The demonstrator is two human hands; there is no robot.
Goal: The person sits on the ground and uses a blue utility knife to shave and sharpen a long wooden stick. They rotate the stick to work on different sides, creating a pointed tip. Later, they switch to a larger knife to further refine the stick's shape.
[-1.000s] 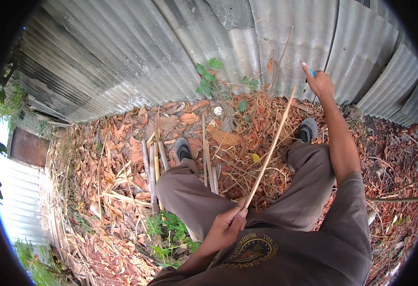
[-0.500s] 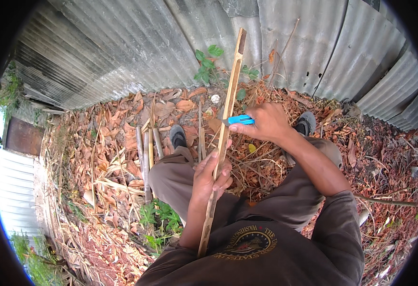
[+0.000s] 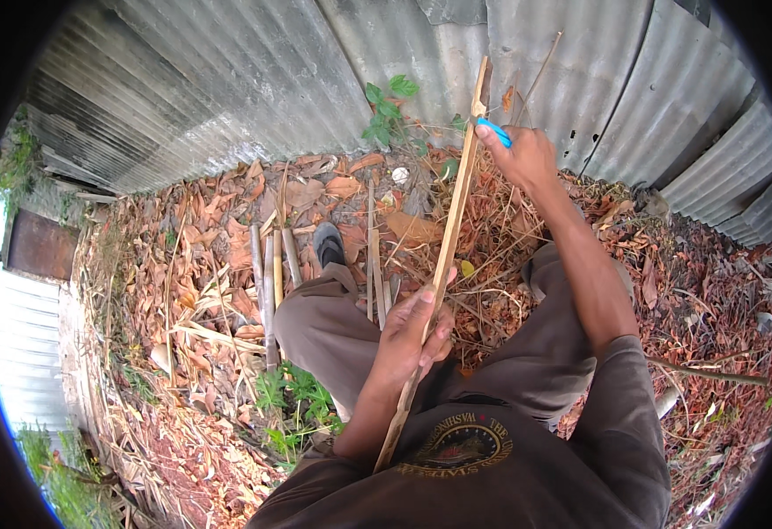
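Observation:
A long split bamboo strip point(image 3: 458, 212) slants up and away from my lap, its lower end against my shirt. My left hand point(image 3: 414, 333) wraps round it at about mid-length, above my thighs. In my right hand point(image 3: 524, 159) is a utility knife with a blue handle point(image 3: 493, 132). Its blade meets the strip near the far end, where a pale curl or shaving point(image 3: 479, 108) stands at the cut. The blade itself is mostly hidden.
Several bamboo pieces point(image 3: 269, 286) lie on the ground left of my knee. Dry leaves point(image 3: 210, 256) cover the soil. A corrugated metal fence point(image 3: 227, 88) rises ahead, with a green plant point(image 3: 384, 113) at its foot. A thin stick point(image 3: 540, 70) leans near the fence.
My right hand has pushed the knife forward along the strip toward its far end. The strip's far end has swung to the right, and my left hand has shifted slightly right with it.

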